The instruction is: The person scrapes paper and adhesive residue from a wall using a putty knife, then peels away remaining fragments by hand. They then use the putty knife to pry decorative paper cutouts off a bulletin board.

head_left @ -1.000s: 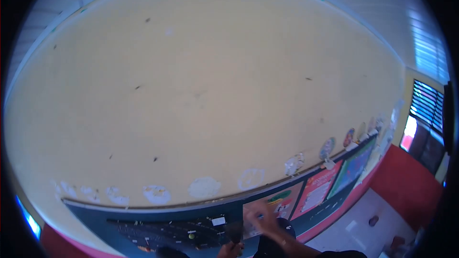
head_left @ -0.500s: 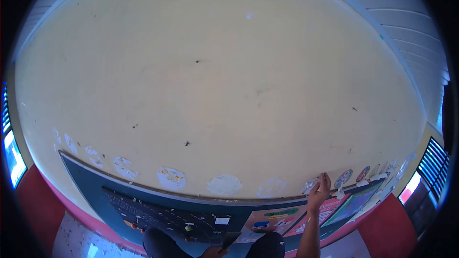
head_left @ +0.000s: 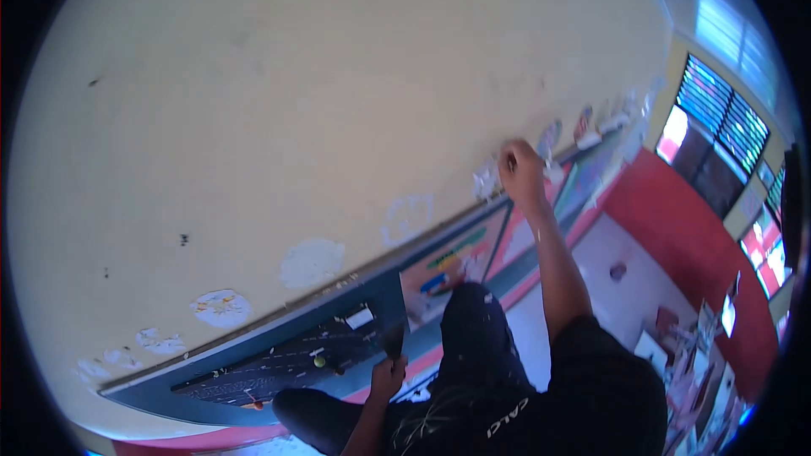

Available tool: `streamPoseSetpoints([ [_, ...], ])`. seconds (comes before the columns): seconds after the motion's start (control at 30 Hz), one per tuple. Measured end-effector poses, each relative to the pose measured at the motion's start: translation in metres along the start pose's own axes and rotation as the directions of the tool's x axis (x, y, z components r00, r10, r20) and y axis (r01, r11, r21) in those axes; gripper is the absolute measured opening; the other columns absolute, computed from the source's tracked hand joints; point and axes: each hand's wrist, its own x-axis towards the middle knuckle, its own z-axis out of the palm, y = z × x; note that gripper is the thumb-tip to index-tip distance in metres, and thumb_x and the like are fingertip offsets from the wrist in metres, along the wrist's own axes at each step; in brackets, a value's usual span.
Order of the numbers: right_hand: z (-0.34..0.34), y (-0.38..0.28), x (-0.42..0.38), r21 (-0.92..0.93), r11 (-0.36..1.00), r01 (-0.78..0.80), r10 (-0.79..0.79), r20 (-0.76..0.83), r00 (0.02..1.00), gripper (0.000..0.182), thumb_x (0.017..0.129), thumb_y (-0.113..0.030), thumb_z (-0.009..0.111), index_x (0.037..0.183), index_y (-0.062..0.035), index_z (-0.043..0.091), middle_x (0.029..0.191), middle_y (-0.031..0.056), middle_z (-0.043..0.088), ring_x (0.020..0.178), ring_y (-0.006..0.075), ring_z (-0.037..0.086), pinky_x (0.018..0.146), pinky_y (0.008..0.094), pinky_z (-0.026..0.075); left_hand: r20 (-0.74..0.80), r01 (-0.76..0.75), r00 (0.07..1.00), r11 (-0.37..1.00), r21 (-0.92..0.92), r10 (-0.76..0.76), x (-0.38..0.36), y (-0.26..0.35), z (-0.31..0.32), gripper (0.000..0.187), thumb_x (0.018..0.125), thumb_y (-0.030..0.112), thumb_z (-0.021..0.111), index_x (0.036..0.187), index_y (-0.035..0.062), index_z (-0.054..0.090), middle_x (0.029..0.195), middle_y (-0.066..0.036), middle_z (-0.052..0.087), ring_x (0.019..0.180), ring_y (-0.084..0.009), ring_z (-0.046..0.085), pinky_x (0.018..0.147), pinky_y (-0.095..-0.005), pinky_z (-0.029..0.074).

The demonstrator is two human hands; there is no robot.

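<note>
My left hand (head_left: 388,377) is low in front of the board, closed round the handle of a scraper (head_left: 391,340) with a wide dark blade pointing up. My right hand (head_left: 522,172) is raised at the wall, just above the board's top edge, beside a torn white paper patch (head_left: 485,178). Its fingers are curled together and somewhat blurred; what they may hold is hidden. More paper remnants, such as a round whitish patch (head_left: 312,263) and a patch with yellow bits (head_left: 220,307), stick to the cream wall (head_left: 338,101) in a row.
Below the patches runs a dark board (head_left: 384,294) with a ledge and posters (head_left: 456,263). My knees (head_left: 473,329) are close to it. Cluttered items (head_left: 688,355) stand on the floor at the lower right, near a red wall section (head_left: 676,245) and louvred windows (head_left: 722,118).
My view has swung right and tilted, bringing the floor and clutter into sight. My right hand has gone from fingers reaching up at the patch to a curled grip. The scraper shows more fully.
</note>
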Motion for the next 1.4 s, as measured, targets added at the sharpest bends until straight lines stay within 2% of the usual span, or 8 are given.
streamPoseSetpoints([
  [0.37,-0.019,-0.009,-0.071,0.112,0.944,-0.311,0.294,0.145,0.945,0.015,0.072,0.006,0.065,0.084,-0.0001,0.057,0.076,0.0150,0.061,0.066,0.0289,0.064,0.058,0.0345,0.050,-0.012,0.040,0.999,0.993,-0.113,-0.041,0.001,0.013,-0.002,0.023,0.096,0.024,0.059,0.088,0.0027,0.064,0.057,-0.004,0.058,0.053,-0.0115,0.058,0.052,-0.0300,0.044],
  [0.57,-0.046,0.026,-0.188,-0.202,0.929,-0.311,0.364,0.332,0.870,0.006,0.077,0.003,0.060,0.082,-0.0002,0.059,0.081,0.0174,0.066,0.074,0.0322,0.068,0.063,0.0404,0.053,0.073,0.068,0.996,0.993,-0.101,-0.060,0.001,0.023,0.002,0.024,0.098,0.022,0.058,0.093,-0.0008,0.064,0.066,-0.005,0.061,0.058,-0.0090,0.056,0.056,-0.0280,0.045],
  [0.67,-0.059,0.068,-0.266,-0.565,0.780,-0.268,0.600,0.556,0.575,0.008,0.077,0.003,0.057,0.083,0.0000,0.061,0.089,0.0201,0.066,0.083,0.0391,0.067,0.072,0.0448,0.054,0.132,0.138,0.984,0.975,-0.173,-0.116,-0.001,0.017,0.007,0.022,0.098,0.021,0.058,0.095,-0.0003,0.064,0.067,-0.004,0.062,0.059,-0.0080,0.057,0.056,-0.0268,0.044],
  [0.77,-0.077,0.048,-0.294,-0.517,0.840,-0.166,0.543,0.812,0.216,0.029,0.074,0.003,0.051,0.096,-0.0010,0.068,0.096,0.0218,0.066,0.092,0.0382,0.066,0.083,0.0477,0.053,0.125,0.151,0.984,0.960,-0.236,-0.125,-0.004,0.027,0.009,0.022,0.098,0.021,0.057,0.098,-0.0001,0.064,0.070,-0.004,0.064,0.059,-0.0078,0.057,0.055,-0.0261,0.044],
  [0.83,-0.069,0.013,-0.246,-0.417,0.876,-0.244,0.479,0.818,0.319,0.027,0.078,0.001,0.054,0.102,-0.0006,0.067,0.099,0.0210,0.066,0.093,0.0374,0.066,0.083,0.0452,0.053,0.118,0.146,0.986,0.957,-0.252,-0.120,-0.006,0.033,0.012,0.022,0.099,0.021,0.057,0.098,0.0001,0.064,0.071,-0.004,0.065,0.059,-0.0075,0.057,0.054,-0.0258,0.043],
  [0.9,-0.040,-0.014,-0.188,-0.047,0.897,-0.439,0.428,0.332,0.841,0.027,0.083,-0.006,0.062,0.109,-0.0010,0.064,0.096,0.0189,0.065,0.089,0.0311,0.068,0.077,0.0390,0.055,0.101,0.130,0.988,0.974,-0.186,-0.113,-0.009,0.027,0.019,0.022,0.099,0.021,0.056,0.098,0.0002,0.065,0.073,-0.004,0.066,0.059,-0.0074,0.057,0.055,-0.0259,0.044],
  [1.03,0.001,-0.018,-0.104,0.446,0.660,-0.604,0.653,0.056,0.755,0.034,0.087,-0.010,0.066,0.118,0.0008,0.057,0.093,0.0134,0.064,0.082,0.0188,0.067,0.068,0.0293,0.053,0.097,0.102,0.991,0.984,-0.147,-0.088,-0.007,0.014,0.025,0.024,0.099,0.022,0.055,0.098,0.0004,0.065,0.077,-0.005,0.067,0.062,-0.0077,0.058,0.058,-0.0262,0.045],
  [1.4,0.043,-0.010,-0.079,0.409,0.671,-0.619,0.714,-0.130,0.688,0.026,0.085,-0.009,0.068,0.107,0.0046,0.065,0.090,0.0126,0.067,0.077,0.0170,0.066,0.070,0.0293,0.054,0.028,0.164,0.986,0.961,-0.221,-0.162,-0.007,0.016,0.013,0.025,0.100,0.025,0.056,0.100,0.0019,0.065,0.078,-0.006,0.068,0.064,-0.0086,0.058,0.060,-0.0270,0.046],
])
